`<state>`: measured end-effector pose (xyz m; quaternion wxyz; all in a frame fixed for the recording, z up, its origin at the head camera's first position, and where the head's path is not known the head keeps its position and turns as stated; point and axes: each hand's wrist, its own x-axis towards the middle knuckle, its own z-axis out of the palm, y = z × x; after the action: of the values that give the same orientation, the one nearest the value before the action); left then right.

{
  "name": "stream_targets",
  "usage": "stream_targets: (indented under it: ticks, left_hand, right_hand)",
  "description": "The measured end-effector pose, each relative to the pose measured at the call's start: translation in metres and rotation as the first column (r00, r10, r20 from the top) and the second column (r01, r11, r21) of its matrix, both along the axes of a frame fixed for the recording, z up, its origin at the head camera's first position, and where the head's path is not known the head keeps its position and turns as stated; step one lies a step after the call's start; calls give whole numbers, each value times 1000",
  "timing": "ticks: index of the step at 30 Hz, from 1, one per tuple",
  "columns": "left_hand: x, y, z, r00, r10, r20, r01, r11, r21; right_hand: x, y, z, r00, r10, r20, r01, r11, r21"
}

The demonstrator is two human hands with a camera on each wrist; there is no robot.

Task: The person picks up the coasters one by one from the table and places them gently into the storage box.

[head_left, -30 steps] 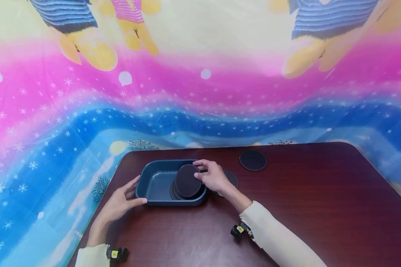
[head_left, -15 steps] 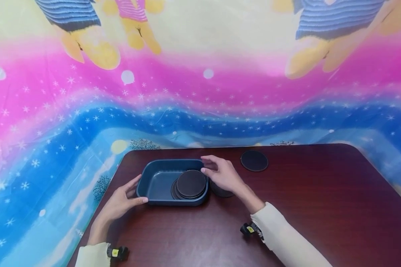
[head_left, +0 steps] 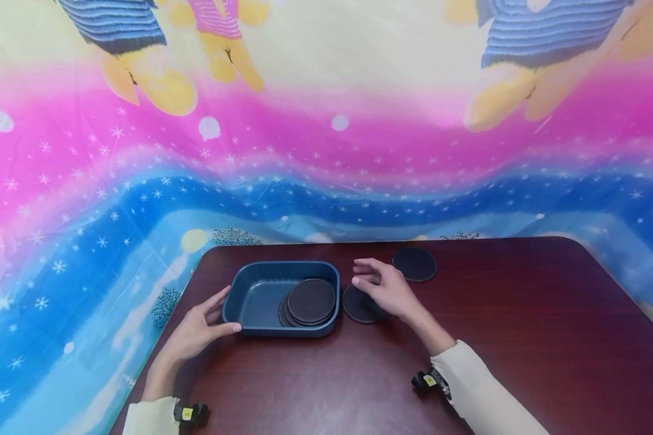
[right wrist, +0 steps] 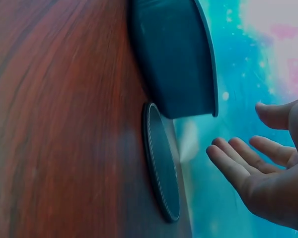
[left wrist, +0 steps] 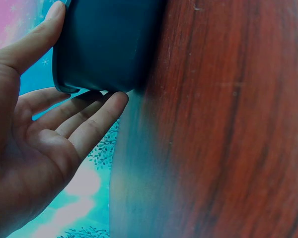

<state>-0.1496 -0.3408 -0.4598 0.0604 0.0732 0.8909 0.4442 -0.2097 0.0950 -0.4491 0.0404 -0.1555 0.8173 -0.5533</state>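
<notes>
My left hand [head_left: 193, 329] rests against the left end of a dark blue-green rectangular tub [head_left: 245, 331], fingers fairly straight on its end wall and thumb at its near corner. In the left wrist view the palm stays apart from the tub's wall [left wrist: 104, 44]. Several round dark leather-look coasters [head_left: 311, 300] lie overlapped in the tub's right end. My right hand [head_left: 386, 290] holds nothing and hovers above a single coaster [head_left: 361, 307] just right of the tub. The right wrist view shows this coaster's stitched edge [right wrist: 161, 168] flat on the table, apart from the loosely bent fingers.
Another coaster [head_left: 415, 264] lies near the table's back edge, beyond my right hand. The reddish-brown wooden table [head_left: 522, 314] has rounded back corners. A colourful printed cloth [head_left: 326, 151] hangs behind and to the left of it.
A coaster in my right hand was set down onto the pile in the tub and let go. That hand then moved right, over the coaster beside the tub. My left hand stayed put.
</notes>
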Motion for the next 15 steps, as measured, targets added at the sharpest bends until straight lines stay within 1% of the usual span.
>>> stream_targets:
  ticks: [5, 11, 15]
  left_hand:
    - [1, 1, 0, 1000, 2, 0, -2, 1000, -3]
    - [1, 1, 0, 1000, 4, 1, -4, 1000, 0]
    - [0, 1, 0, 1000, 0, -4, 0, 1000, -10]
  right_hand:
    - [-1, 13, -6, 999, -4, 49, 4, 1000, -5]
    - [-4, 26, -11, 997, -16, 80, 15, 1000, 11]
    - [-6, 32, -12, 996, -15, 86, 12, 1000, 26]
